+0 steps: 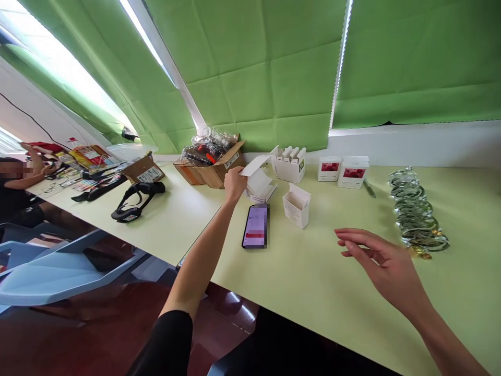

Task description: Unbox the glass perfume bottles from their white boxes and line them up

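Now our left grip (235,185) clamps white paper (255,165) beyond the phone (254,225), while our right grip (387,266) hovers, loosely parted, right of that phone.

the thin rectangular white paper sheet (256,165) is plain. the small open white cardboard box (296,208) bears faint grey print. the two white cuboid cardboard cartons (353,172) each carry a deep pink-red panel. the flat rectangular black-edged phone (253,225) shows lilac with a red band. the glossy silver looped bundle (413,209) has touches of gold. the long pale yellow-green tabletop (301,282) and the broad green fabric blinds (254,68) are plain.
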Action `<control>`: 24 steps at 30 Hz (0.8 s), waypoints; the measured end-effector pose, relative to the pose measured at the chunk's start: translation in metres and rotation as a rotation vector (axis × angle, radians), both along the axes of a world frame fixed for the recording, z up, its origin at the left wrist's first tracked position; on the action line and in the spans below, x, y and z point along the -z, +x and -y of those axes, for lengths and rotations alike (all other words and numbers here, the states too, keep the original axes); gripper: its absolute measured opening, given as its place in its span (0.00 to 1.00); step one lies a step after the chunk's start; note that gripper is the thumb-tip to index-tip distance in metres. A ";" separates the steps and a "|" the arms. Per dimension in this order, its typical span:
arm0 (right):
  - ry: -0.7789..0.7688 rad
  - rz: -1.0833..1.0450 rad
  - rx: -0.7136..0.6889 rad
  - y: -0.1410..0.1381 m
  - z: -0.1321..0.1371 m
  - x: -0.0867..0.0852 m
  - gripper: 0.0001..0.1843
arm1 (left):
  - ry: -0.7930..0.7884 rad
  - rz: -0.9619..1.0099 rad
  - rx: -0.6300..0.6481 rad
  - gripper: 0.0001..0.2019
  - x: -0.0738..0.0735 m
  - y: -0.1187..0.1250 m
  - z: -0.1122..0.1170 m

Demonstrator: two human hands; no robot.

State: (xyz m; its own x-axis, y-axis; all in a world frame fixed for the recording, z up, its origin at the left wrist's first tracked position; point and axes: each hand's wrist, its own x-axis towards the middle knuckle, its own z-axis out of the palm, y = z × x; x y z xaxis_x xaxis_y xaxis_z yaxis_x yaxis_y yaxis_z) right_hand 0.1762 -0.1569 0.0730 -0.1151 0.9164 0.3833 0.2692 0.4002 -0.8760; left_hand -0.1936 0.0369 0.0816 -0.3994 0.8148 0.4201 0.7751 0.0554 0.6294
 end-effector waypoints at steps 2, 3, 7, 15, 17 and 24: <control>-0.002 0.007 0.005 0.001 0.001 0.001 0.12 | -0.003 -0.057 -0.027 0.15 0.002 -0.002 -0.002; -0.004 0.014 0.008 0.001 0.001 0.001 0.12 | -0.004 -0.083 -0.025 0.15 0.004 -0.003 -0.004; -0.012 0.040 0.012 0.002 0.002 0.002 0.13 | -0.015 -0.162 0.027 0.16 0.013 -0.005 -0.012; -0.036 0.055 0.006 0.003 0.002 0.006 0.14 | -0.060 -0.185 0.095 0.22 0.026 -0.010 -0.019; -0.040 0.067 0.006 0.002 0.002 0.006 0.14 | -0.075 -0.187 0.102 0.22 0.026 -0.011 -0.020; -0.055 0.091 0.018 0.001 0.002 0.003 0.16 | -0.112 -0.259 0.146 0.22 0.029 -0.010 -0.027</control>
